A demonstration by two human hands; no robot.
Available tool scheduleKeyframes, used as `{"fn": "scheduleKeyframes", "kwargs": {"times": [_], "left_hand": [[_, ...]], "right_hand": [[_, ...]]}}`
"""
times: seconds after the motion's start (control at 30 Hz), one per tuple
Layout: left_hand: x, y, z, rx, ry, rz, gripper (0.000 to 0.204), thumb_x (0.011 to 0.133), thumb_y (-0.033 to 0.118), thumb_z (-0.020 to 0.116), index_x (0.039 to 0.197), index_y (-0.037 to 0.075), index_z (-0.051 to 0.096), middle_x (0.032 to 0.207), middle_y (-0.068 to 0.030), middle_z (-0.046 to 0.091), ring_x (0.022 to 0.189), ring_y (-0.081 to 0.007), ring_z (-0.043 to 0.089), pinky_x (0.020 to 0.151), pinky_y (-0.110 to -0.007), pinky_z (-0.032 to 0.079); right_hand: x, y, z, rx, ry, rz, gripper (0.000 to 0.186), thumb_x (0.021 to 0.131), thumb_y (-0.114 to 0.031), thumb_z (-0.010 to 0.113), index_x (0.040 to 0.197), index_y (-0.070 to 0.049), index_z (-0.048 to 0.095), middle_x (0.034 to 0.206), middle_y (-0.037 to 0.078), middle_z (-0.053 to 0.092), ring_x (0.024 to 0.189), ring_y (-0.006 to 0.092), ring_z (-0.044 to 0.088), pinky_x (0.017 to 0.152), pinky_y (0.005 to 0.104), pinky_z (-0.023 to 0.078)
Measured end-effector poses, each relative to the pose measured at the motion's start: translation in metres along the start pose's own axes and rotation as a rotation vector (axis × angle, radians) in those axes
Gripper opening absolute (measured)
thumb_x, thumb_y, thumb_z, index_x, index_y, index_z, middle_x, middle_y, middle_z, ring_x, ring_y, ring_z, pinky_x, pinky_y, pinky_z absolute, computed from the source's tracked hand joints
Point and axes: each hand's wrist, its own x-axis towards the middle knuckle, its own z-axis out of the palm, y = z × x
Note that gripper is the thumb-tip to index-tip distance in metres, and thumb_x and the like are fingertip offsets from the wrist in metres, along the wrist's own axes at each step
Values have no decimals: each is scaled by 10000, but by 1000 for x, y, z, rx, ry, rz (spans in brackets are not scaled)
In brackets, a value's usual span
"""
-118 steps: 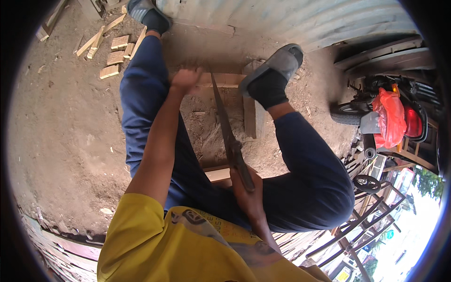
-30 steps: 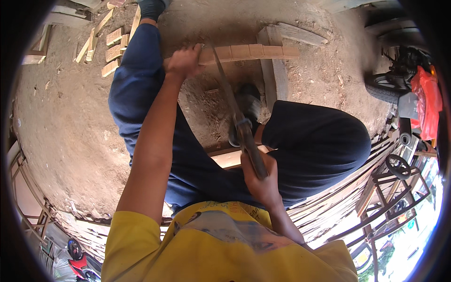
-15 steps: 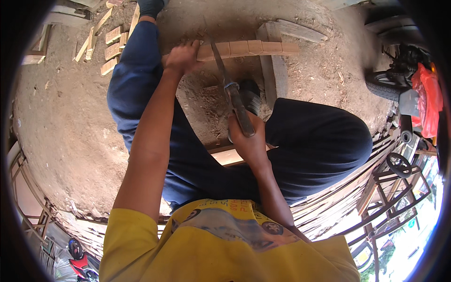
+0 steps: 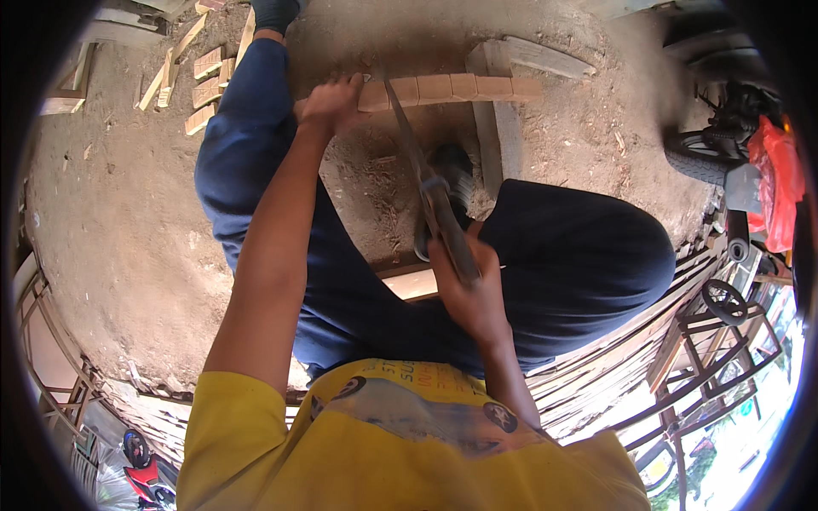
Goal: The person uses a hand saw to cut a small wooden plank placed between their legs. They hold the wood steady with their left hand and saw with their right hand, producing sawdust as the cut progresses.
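Note:
A hand saw (image 4: 411, 145) with a narrow blade points away from me, its handle gripped in my right hand (image 4: 470, 285) between my knees. The blade lies across a long wooden board (image 4: 464, 88) marked with crosswise lines. My left hand (image 4: 332, 104) wraps over the board's left part, just left of the blade, holding it down. Farther right, the board rests over a grey timber (image 4: 486, 140) on the ground. My left palm hides the board's left end.
Several short cut wood blocks (image 4: 207, 91) and thin strips lie at the far left beside my left leg. Another grey plank (image 4: 550, 57) lies beyond the board. A motorcycle wheel (image 4: 703, 153) and a red plastic bag (image 4: 775, 175) are at the right. Stacked wood slats (image 4: 596, 375) lie behind me.
My right hand has drawn the saw back toward my body and slightly right. My left hand and the board stay in place.

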Motion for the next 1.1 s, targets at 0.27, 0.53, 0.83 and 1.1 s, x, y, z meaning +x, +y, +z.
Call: {"fn": "scheduleKeyframes", "kwargs": {"times": [0.27,0.53,0.83,1.1], "left_hand": [[4,14,-13,-11,-147,-41,701,735,436,713,1255,66,422,1187,-197,559,1079,-366,579,872,-465,491],[3,11,-16,-5,-90,-25,593,725,380,731,1146,59,463,1116,-183,596,1020,-355,607,842,-448,501],[-1,9,-15,-34,-36,-5,571,755,350,708,1178,62,454,1073,-186,617,1013,-355,610,855,-446,495],[0,10,-17,-24,-98,-46,568,761,344,703,1188,66,451,1076,-184,615,1019,-355,610,867,-441,495]], "right_hand": [[41,21,17,37,18,56,139,899,-71,569,795,20,574,619,-17,488,590,31,418,498,246,345],[-14,10,-4,-100,38,-26,128,903,-74,563,831,29,587,610,-15,480,583,34,406,497,253,345],[-44,4,-22,-99,28,33,117,869,-34,580,939,52,620,615,45,531,593,63,492,526,265,398],[16,4,12,20,-18,65,175,903,-106,574,786,23,564,582,-19,452,570,33,393,487,267,336]]}}
